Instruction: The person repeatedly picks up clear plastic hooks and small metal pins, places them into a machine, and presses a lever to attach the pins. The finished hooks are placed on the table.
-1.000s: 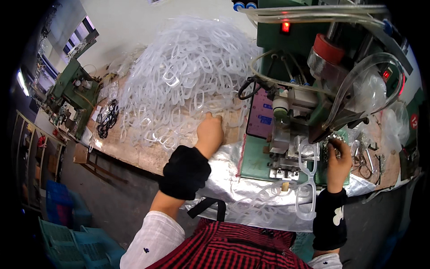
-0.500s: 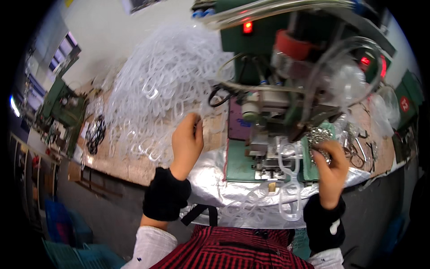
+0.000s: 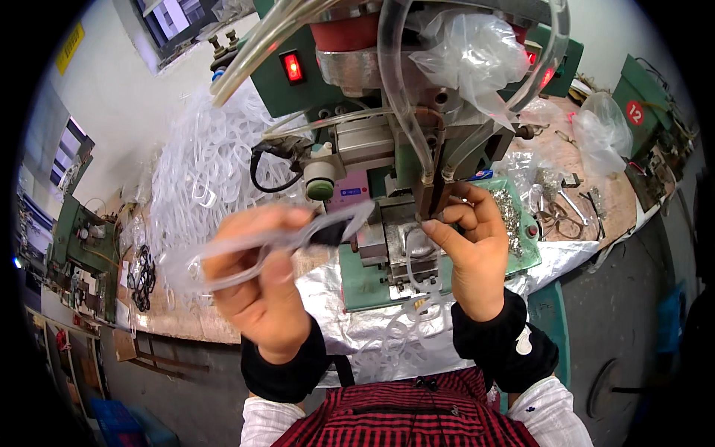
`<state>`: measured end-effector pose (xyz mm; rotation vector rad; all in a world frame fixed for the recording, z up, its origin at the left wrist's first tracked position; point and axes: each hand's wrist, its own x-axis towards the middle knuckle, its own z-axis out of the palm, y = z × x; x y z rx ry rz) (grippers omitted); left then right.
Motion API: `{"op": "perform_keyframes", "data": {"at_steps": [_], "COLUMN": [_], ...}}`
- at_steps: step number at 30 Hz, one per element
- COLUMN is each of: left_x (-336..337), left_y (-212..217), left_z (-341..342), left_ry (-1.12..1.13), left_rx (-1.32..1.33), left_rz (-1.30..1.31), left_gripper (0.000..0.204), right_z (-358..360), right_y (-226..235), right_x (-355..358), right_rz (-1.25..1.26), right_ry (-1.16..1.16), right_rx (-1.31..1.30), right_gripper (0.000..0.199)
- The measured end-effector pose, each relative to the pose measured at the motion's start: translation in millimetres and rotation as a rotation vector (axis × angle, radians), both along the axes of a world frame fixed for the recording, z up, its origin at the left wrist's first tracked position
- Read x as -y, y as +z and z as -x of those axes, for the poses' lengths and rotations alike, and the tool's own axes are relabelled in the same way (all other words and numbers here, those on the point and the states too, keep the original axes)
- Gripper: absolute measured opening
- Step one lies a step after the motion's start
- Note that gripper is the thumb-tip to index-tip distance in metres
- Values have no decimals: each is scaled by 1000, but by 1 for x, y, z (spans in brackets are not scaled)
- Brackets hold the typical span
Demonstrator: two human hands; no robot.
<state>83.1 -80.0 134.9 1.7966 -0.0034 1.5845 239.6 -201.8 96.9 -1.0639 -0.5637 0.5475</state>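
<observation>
Left hand (image 3: 261, 279): half-closed, gripping clear spectacle frame (image 3: 304, 237) by one rim, seemingly leaving other free. Right hand (image 3: 477, 246): half-curled, hovering at machine head (image 3: 426, 197); grasp unclear. Second frame (image 3: 410, 270): resting on metal fixture (image 3: 392, 223), probably for steadying. Green parts tray (image 3: 526, 258): lying just beside, seemingly for reach.

Red-black checked apron (image 3: 402, 419), whitish frame (image 3: 296, 237), green machine (image 3: 272, 89)

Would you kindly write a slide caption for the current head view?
The left hand holds a translucent eyeglass frame while the right hand is at a green bench machine.
</observation>
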Motion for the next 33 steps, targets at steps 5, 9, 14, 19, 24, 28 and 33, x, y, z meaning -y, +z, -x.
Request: {"op": "perform_keyframes", "data": {"at_steps": [5, 9, 14, 19, 24, 28, 33], "left_x": [-6, 9, 31, 30, 29, 36, -31], "left_y": [9, -27, -36, -43, -43, -62, -122], "left_z": [-7, -4, -24, -23, -24, -11, 15], "left_ry": [-65, -129, -123, -128, -162, -107, 507], "left_rx": [-59, -286, -430, -497, -461, -409, -445], "left_rz": [-43, -411, -576, -544, -498, -413, 206], "left_gripper": [20, 25, 28, 35, 39, 36, 73], "right_z": [20, -11, -76, -92, -98, -90, -89], "right_y": [20, 15, -56, -88, -92, -84, -95], "right_x": [14, 29, 53, 51, 51, 45, 47], "right_rz": [-1, 203, 931, 864, 816, 827, 863], "right_ry": [-9, 86, -440, -526, -544, -577, -531], "right_rx": [-31, 403, 1137, 1129, 1198, 1254, 1303], "right_gripper": [55, 47, 27, 20, 13, 18, 14]}}
